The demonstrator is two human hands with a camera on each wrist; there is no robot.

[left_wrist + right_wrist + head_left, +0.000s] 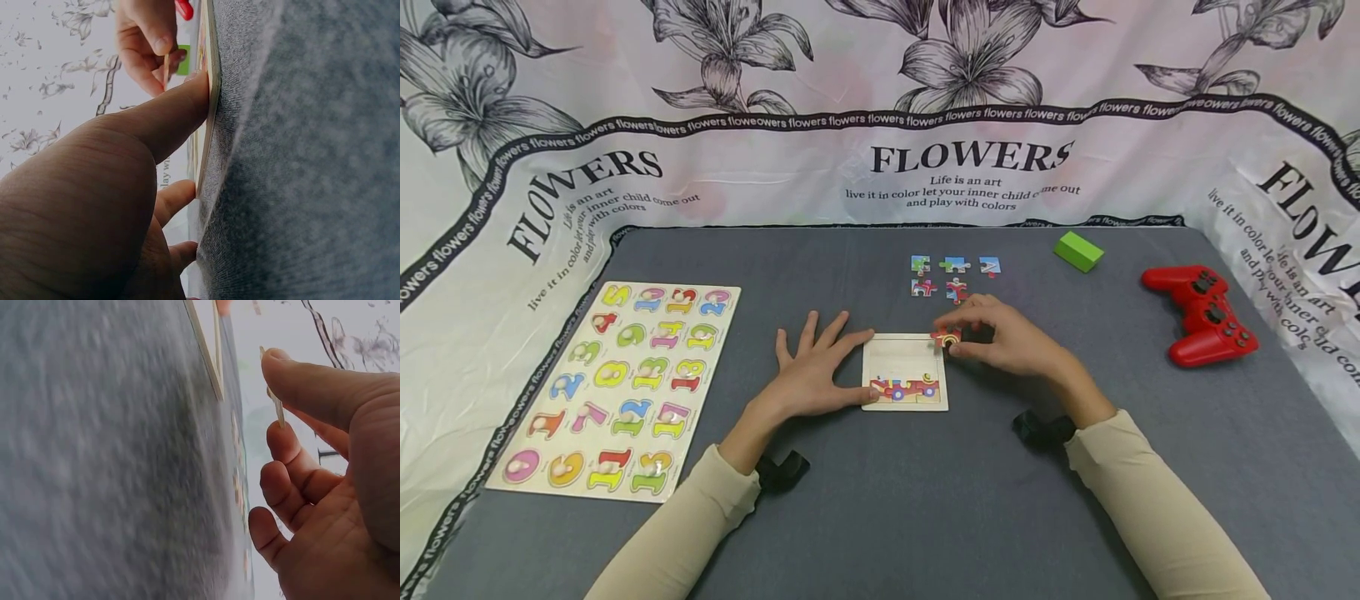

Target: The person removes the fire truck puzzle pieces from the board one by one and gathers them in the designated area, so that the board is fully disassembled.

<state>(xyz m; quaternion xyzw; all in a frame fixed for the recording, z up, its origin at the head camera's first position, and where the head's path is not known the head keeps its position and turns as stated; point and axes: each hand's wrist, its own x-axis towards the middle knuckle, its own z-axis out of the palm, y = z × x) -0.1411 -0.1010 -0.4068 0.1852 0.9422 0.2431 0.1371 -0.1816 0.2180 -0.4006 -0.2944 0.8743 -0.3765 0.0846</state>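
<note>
A small wooden puzzle tray (902, 350) lies on the grey cloth, with joined pieces of a red vehicle picture (910, 389) along its near side. With fingers spread, my left hand (816, 371) steadies the tray's left side; its thumb touches the near left corner and its index finger the far left one. In my right hand (1011, 337), a red jigsaw piece (947, 337) is pinched over the tray's far right corner. The right wrist view shows that piece (279, 411) edge-on between thumb and fingers, raised off the cloth.
Several loose jigsaw pieces (956, 265) lie beyond the tray. A green block (1079, 252) and a red game controller (1201, 317) rest at the right. On the left lies a large number puzzle board (688, 333). Flower-printed cloth (820, 183) rises at the back.
</note>
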